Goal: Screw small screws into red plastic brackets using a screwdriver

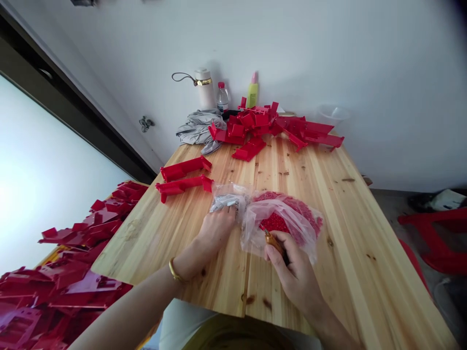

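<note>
The left hand (219, 227) dipped into the small clear bag (230, 188), fingertips too hidden to tell their grip, while the right hand (289, 260) was curled around the amber-handled tool (273, 242) at the bag of red pieces (279, 216); keeping its tip off the thin plastic seemed wisest. Bare tabletop (359, 262) stretched rightward, the near edge ran close below, and two red brackets (184, 168) bounded the left.
</note>
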Motion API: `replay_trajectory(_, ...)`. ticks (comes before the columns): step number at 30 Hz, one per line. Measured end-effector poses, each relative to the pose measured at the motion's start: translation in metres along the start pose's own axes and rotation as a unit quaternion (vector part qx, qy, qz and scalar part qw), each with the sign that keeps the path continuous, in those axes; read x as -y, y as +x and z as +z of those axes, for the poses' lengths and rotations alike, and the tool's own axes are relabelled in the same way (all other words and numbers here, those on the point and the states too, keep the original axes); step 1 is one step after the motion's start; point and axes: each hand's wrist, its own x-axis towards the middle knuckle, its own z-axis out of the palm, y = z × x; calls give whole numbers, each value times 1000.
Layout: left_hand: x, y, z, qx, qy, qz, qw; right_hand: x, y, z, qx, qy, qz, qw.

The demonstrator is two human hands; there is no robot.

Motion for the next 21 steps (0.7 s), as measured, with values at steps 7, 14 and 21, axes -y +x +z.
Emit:
replay_trajectory(7, 6, 0, 2, -28, -58, 5, 998, -5, 1, -1, 13, -18, -6, 1000)
replay_trajectory(14, -17, -31, -6, -61, -608, -87, 787, -2, 4, 14, 18, -58, -50, 997)
replay_trajectory(21, -42, -50, -20, -55, -738, -97, 666, -2, 2, 17, 20, -87, -73, 993)
